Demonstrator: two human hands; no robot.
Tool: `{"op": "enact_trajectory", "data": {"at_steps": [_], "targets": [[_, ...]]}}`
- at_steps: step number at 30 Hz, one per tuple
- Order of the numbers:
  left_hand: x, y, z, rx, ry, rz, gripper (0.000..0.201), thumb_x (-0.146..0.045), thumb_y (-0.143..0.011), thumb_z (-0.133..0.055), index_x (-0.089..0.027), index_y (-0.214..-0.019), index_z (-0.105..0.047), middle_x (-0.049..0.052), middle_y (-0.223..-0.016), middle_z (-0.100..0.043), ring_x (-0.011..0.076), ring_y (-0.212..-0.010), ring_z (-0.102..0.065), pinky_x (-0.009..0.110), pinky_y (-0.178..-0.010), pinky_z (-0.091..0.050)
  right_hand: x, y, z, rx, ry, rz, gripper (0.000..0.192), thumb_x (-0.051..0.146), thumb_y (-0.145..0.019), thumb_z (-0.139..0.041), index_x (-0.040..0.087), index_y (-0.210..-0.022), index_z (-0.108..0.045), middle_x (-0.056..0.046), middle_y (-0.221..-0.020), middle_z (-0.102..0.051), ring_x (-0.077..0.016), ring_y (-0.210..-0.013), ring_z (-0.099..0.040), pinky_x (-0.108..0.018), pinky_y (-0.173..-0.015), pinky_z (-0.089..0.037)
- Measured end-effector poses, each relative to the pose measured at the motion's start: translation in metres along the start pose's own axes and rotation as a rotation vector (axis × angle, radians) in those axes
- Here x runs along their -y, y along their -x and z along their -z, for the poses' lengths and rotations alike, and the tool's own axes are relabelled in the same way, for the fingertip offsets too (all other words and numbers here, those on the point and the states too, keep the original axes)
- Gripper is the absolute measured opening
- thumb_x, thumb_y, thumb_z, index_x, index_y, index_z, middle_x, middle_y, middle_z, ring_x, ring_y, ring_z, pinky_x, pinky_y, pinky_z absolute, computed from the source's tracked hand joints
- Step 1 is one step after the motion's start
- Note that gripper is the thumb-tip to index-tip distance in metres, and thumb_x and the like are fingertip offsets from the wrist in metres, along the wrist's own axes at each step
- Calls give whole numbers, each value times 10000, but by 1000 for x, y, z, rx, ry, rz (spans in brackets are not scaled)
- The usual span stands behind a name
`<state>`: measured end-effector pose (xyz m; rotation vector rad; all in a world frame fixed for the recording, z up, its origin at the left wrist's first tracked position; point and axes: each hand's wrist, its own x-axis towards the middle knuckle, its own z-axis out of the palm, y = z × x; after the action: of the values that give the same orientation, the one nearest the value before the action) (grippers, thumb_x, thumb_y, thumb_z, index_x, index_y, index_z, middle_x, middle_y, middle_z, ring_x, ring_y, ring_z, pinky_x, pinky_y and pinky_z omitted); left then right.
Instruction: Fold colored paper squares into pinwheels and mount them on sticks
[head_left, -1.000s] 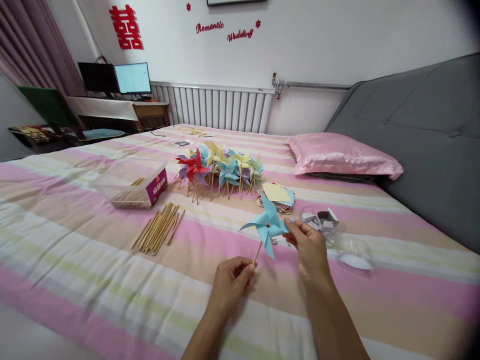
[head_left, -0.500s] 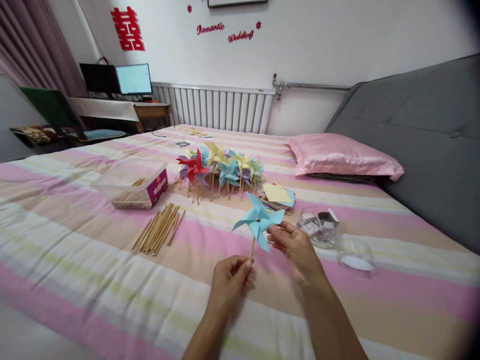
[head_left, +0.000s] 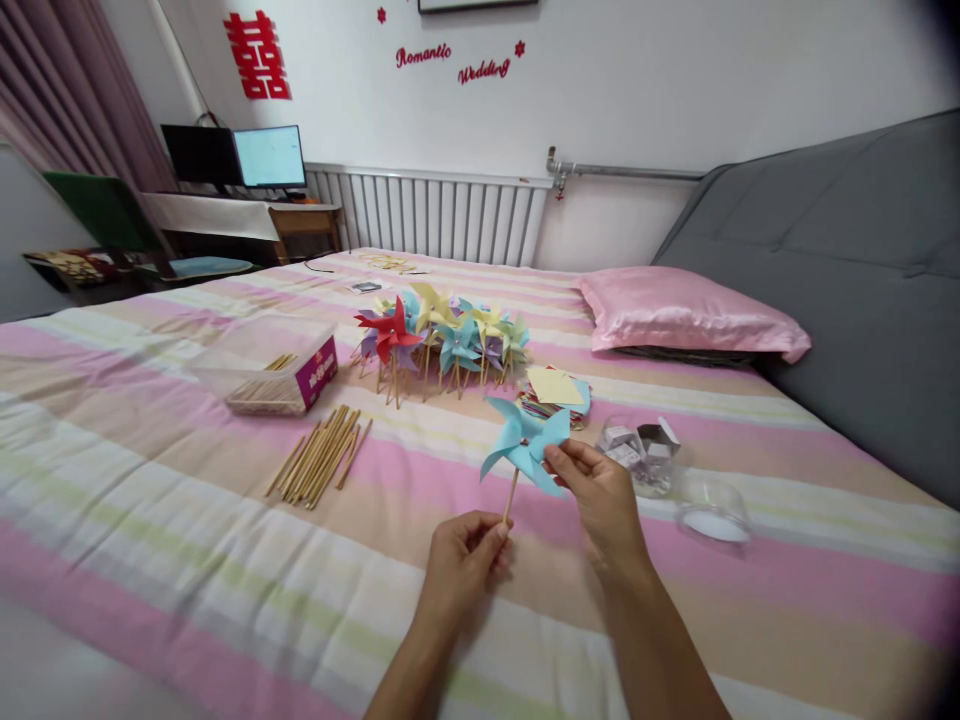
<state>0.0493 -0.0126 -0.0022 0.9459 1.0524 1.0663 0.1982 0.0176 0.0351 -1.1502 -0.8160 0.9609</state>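
paper, light blue and thin, makes up the pinwheel point(head_left: 525, 443), which stands above the bed point(head_left: 187, 520), just in front of the stack of coloured paper squares point(head_left: 555, 392). the left hand point(head_left: 465, 555) has its grip closed on the bottom end of the wooden stick point(head_left: 511, 495); the right hand point(head_left: 600, 495) pinches a blade of the pinwheel near its right edge. in my judgement the weak point is that blade: a hard pull or twist from the right fingers could crease or tear it, or drag the head off its pin. held only at its tip, the stick could also pivot and slip. finished pinwheels point(head_left: 439, 335) lie beyond the squares, loose sticks point(head_left: 319, 455) well to their left.
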Motion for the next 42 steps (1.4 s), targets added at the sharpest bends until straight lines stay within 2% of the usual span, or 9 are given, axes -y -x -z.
{"op": "enact_trajectory", "data": {"at_steps": [5,9,16,20,25,29,34,39,42], "targets": [[4,0,0,10,-2,3,310,-397,-632,-736,-102,-711,-682,9,-538,-554,76,-447,-473,195,-446,-364,-4,-5,3,-21,-90,-12,346,357,-587,-793,174,-873,-725,-28,-747,-728,-153,-653,-632,-283,-644,-492],[7,-1,1,2,2,9,304,-396,-637,-736,-107,-714,-686,14,-551,-564,77,-452,-477,193,-443,-363,-2,-4,2,-47,-73,-13,385,387,-586,-787,176,-902,-722,-36,-776,-732,-160,-664,-640,-285,-637,-495],[3,-8,8,-166,58,-69,277,-350,-630,-732,-101,-742,-693,39,-607,-625,72,-460,-492,206,-471,-409,-1,-9,9,-205,-25,2,339,451,-627,-743,166,-809,-709,-35,-761,-704,-106,-609,-591,-209,-548,-424],[-3,-13,11,-265,14,-128,257,-315,-607,-730,-101,-745,-689,50,-624,-649,99,-484,-544,225,-481,-449,-7,-10,8,-191,-16,4,330,441,-628,-742,153,-784,-699,-37,-727,-692,-105,-584,-571,-211,-530,-425],[-17,-25,17,-312,-89,-210,237,-283,-585,-723,-112,-745,-685,45,-615,-662,118,-488,-571,228,-466,-453,-17,-8,1,-136,4,6,333,446,-640,-723,144,-777,-694,-41,-690,-686,-117,-547,-570,-224,-498,-428],[-36,-49,24,-349,-309,-267,184,-250,-652,-669,-124,-785,-675,32,-609,-668,127,-520,-602,223,-498,-460,-24,-9,-2,-110,31,18,341,469,-644,-707,148,-758,-691,-34,-671,-678,-129,-546,-576,-240,-518,-446],[-56,-103,32,-389,-483,-282,114,-196,-691,-631,-132,-776,-673,43,-673,-692,124,-499,-621,208,-480,-428,-27,-9,-2,-94,70,31,366,480,-669,-685,138,-799,-691,-52,-705,-684,-141,-567,-596,-257,-558,-476],[-63,-156,40,-466,-619,-306,102,-169,-732,-618,-124,-804,-674,60,-768,-707,100,-443,-593,225,-510,-438,-29,-8,-2,-72,72,18,362,482,-679,-679,148,-816,-691,-52,-708,-688,-149,-568,-599,-261,-562,-473],[-63,-177,44,-492,-691,-287,131,-185,-770,-611,-110,-860,-669,68,-786,-698,112,-502,-615,249,-580,-469,-31,-8,-2,-53,77,27,347,477,-687,-676,150,-806,-689,-46,-691,-683,-148,-563,-596,-256,-557,-468]]}}
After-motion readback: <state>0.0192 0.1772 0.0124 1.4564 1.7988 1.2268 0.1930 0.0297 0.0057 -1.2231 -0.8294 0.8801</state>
